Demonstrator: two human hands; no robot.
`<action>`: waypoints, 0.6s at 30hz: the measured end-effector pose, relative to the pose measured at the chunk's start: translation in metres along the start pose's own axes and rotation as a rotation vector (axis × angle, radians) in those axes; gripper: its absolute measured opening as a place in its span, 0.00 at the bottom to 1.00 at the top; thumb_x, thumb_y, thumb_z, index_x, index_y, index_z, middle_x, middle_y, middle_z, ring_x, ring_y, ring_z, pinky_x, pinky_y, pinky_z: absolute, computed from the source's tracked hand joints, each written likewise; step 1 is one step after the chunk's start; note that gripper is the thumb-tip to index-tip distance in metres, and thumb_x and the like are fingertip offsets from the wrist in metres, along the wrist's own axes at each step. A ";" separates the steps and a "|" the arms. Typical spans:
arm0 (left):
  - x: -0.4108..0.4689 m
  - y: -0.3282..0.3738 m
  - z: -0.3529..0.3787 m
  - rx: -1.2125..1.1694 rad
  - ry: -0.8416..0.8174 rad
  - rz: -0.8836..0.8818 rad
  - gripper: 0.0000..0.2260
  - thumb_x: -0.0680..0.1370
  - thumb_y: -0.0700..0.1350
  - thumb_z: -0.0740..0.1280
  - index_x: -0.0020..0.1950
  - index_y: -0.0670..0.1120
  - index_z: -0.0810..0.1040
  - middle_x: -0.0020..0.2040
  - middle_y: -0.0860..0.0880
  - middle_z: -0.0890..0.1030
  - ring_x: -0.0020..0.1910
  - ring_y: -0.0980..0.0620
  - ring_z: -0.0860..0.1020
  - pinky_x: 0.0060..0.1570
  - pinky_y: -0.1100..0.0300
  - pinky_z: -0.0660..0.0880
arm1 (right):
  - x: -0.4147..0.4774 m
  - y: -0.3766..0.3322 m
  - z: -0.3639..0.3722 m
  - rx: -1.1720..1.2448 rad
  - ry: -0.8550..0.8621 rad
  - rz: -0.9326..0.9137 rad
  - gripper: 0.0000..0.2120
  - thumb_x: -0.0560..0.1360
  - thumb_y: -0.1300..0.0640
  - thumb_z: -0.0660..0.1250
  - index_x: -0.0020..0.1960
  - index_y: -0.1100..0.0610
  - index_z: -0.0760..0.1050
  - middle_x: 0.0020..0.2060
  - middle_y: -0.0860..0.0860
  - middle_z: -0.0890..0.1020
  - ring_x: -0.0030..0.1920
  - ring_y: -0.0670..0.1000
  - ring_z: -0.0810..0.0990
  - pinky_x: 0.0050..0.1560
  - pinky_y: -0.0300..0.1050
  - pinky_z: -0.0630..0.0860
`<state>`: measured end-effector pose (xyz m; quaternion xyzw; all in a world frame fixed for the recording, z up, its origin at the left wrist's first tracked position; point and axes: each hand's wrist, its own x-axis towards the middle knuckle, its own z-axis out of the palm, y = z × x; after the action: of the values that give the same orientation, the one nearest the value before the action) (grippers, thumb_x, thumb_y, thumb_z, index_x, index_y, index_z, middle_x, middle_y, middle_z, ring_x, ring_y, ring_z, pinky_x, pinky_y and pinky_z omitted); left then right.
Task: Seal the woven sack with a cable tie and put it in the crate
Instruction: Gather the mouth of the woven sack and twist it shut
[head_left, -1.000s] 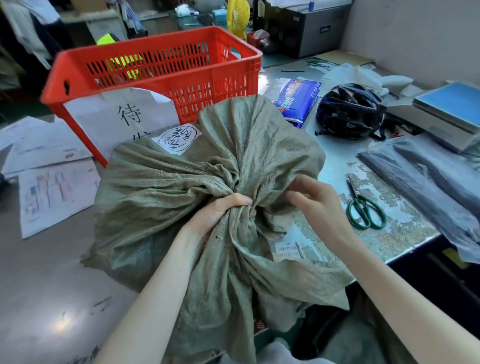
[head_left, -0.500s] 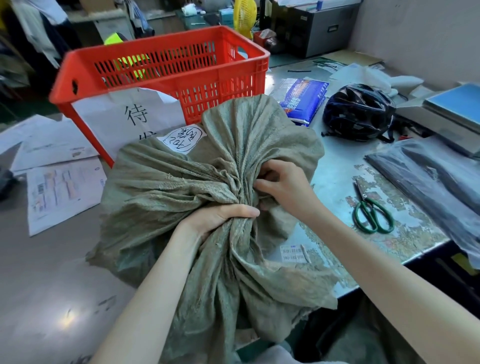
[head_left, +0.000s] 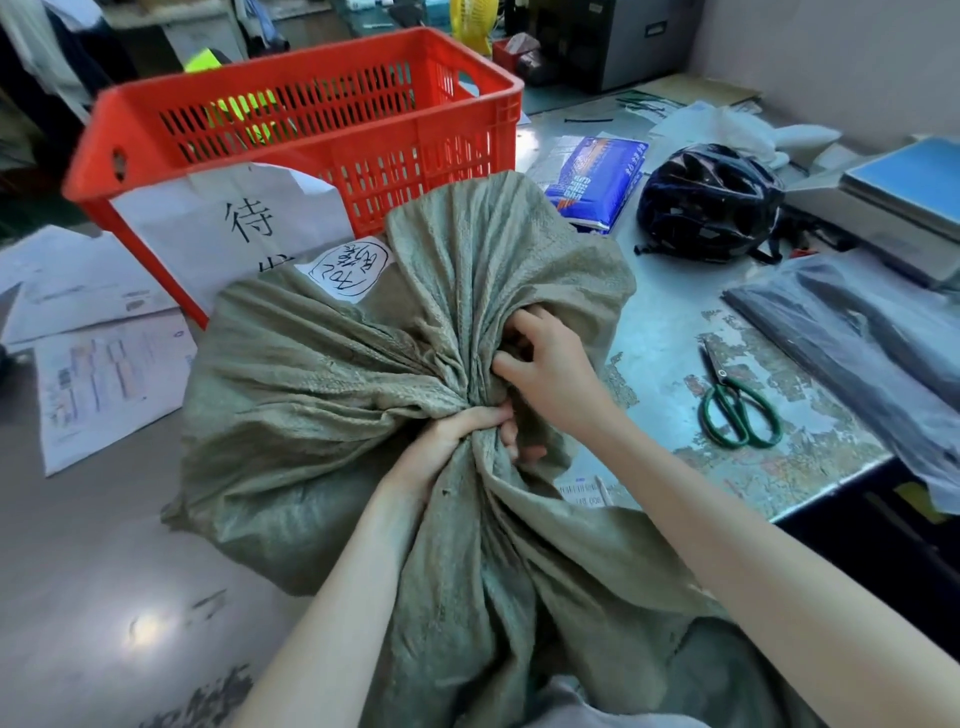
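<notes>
A bulky grey-green woven sack (head_left: 322, 415) lies on the metal table (head_left: 665, 353), its loose mouth trailing toward me over the front edge. My left hand (head_left: 457, 441) is clenched around the gathered neck of the sack. Just beyond it, my right hand (head_left: 550, 364) digs its fingers into the bunched folds on the sack's right side. A red slatted crate (head_left: 322, 124) stands right behind the sack, with a white paper sign (head_left: 234, 228) hung on its front. One black cable tie (head_left: 587, 120) lies far back on the table, right of the crate.
Green-handled scissors (head_left: 735, 410) lie to the right of my hands. A black helmet (head_left: 711, 202), a blue packet (head_left: 597, 176), dark plastic bags (head_left: 857, 332) and a scale (head_left: 904, 208) crowd the right side. Printed papers (head_left: 104, 384) lie at the left.
My right hand moved from the table side up and left into the sack's folds. My left hand tightened around the neck, which now looks more bunched.
</notes>
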<state>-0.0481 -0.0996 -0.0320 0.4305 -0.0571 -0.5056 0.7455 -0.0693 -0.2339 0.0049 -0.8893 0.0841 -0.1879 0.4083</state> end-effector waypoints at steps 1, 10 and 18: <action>0.002 0.001 0.000 0.019 -0.009 0.005 0.15 0.75 0.39 0.65 0.27 0.44 0.76 0.25 0.50 0.73 0.23 0.55 0.73 0.40 0.59 0.80 | -0.001 0.001 -0.001 0.019 -0.005 0.004 0.10 0.70 0.63 0.68 0.51 0.63 0.79 0.46 0.54 0.77 0.50 0.55 0.75 0.50 0.45 0.70; 0.014 -0.013 -0.013 0.122 0.050 0.011 0.21 0.71 0.47 0.70 0.21 0.46 0.66 0.17 0.52 0.64 0.14 0.58 0.62 0.17 0.66 0.60 | -0.030 0.022 -0.036 0.392 -0.004 0.066 0.10 0.73 0.70 0.63 0.50 0.63 0.81 0.45 0.56 0.85 0.48 0.55 0.83 0.52 0.48 0.79; 0.013 -0.026 -0.004 0.180 0.239 0.225 0.16 0.71 0.46 0.67 0.31 0.45 0.62 0.19 0.53 0.64 0.16 0.57 0.61 0.17 0.66 0.59 | -0.061 0.110 -0.060 0.212 0.448 0.310 0.10 0.72 0.71 0.62 0.46 0.61 0.79 0.39 0.53 0.83 0.41 0.47 0.81 0.42 0.32 0.75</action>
<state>-0.0586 -0.1107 -0.0574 0.5434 -0.0608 -0.3571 0.7573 -0.1488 -0.3284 -0.0590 -0.7546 0.2870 -0.3227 0.4941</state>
